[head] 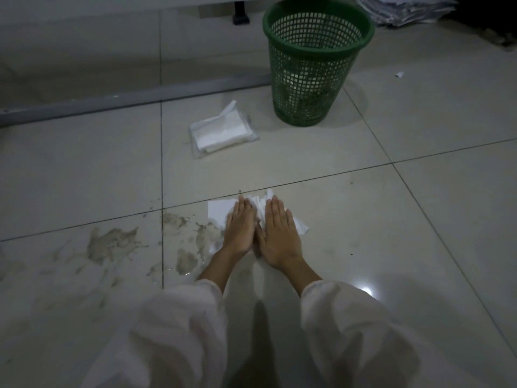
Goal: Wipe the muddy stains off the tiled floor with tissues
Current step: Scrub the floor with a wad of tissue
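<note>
White tissues (pixel 219 210) lie spread on the pale tiled floor (pixel 363 219) at centre. My left hand (pixel 240 229) and my right hand (pixel 279 233) press flat on them side by side, fingers straight and pointing away from me. Brown muddy stains (pixel 112 243) spread over the tiles left of my hands, with further patches (pixel 205 236) touching the tissues' left edge and a wet patch (pixel 186 261) just below. A pack of fresh tissues (pixel 222 133) lies further away on the floor.
A green mesh waste basket (pixel 313 63) stands beyond the pack, to the right. A grey metal bar (pixel 134 98) runs along the floor at upper left. Stacked papers (pixel 405 9) sit at top right. A small paper scrap (pixel 400 74) lies right of the basket.
</note>
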